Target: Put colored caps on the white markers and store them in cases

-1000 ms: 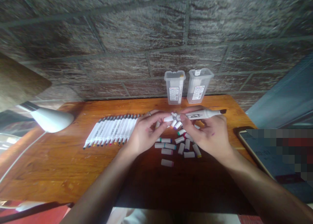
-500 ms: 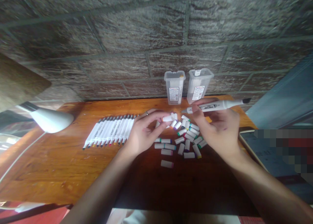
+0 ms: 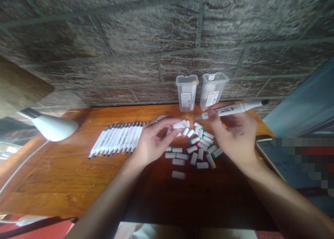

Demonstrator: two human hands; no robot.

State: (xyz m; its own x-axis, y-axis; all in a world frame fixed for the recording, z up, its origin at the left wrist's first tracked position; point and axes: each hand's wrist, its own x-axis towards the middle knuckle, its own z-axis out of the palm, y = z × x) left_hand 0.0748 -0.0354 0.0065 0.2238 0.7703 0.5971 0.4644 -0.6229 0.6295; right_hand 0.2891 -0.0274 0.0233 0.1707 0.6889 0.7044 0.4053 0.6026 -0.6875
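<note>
My right hand (image 3: pixel 236 134) pinches a white marker (image 3: pixel 231 109) near its left end, holding it almost level with the dark tip pointing right. My left hand (image 3: pixel 153 138) holds a small white cap (image 3: pixel 179 125) between thumb and fingers, a little left of the marker's bare end. Below both hands lies a loose pile of caps (image 3: pixel 198 150) with coloured ends on the wooden table (image 3: pixel 65 176). A row of uncapped markers (image 3: pixel 117 138) lies side by side left of my left hand.
Two clear plastic marker boxes (image 3: pixel 186 92) (image 3: pixel 212 90) stand at the table's back edge against a stone wall. A white desk lamp head (image 3: pixel 54 127) hangs over the left side. A tablet or phone (image 3: pixel 287 162) lies at the right edge.
My right hand pulled the marker up and to the right, away from the cap, which stayed in my left hand. The marker's left end now shows bare.
</note>
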